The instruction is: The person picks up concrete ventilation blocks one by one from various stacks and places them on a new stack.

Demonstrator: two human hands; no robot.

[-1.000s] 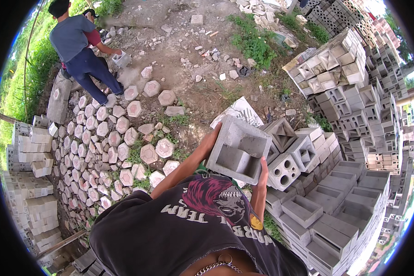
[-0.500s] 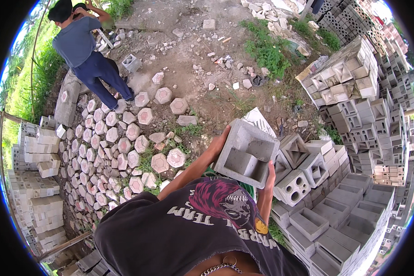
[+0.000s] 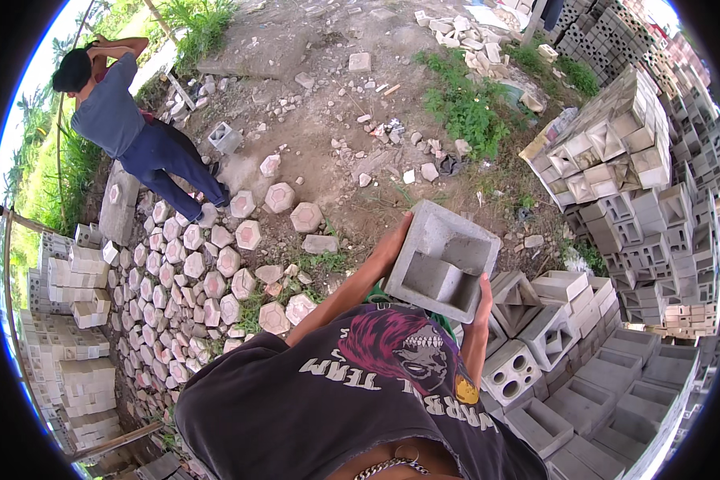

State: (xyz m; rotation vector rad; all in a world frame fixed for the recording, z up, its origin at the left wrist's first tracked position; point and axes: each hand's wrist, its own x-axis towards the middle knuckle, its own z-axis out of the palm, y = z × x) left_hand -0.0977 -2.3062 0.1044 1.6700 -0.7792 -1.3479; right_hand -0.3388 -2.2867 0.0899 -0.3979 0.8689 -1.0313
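Note:
I hold a grey concrete block [image 3: 430, 278] in front of my chest, its hollow face turned up and showing a stepped, curved inside. My left hand [image 3: 398, 234] grips its left edge near the upper corner. Against the lower right side presses my right hand [image 3: 483, 302], fingers partly hidden by the block. Just right of it sit a block with round holes [image 3: 512, 372] and a patterned vent block [image 3: 550, 334], both part of a stack beside me.
Hexagonal pavers [image 3: 185, 264] cover the ground to the left. Another person [image 3: 128, 112] stands at the upper left with raised arms. Tall block stacks [image 3: 616, 152] rise on the right, with rows of hollow grey blocks [image 3: 588, 400] below. Rubble [image 3: 392, 128] and weeds [image 3: 472, 100] lie ahead.
The held block has shifted slightly right and up in view, covering a white marked piece behind it. My grip stays the same. The other person has moved left, leaning over more.

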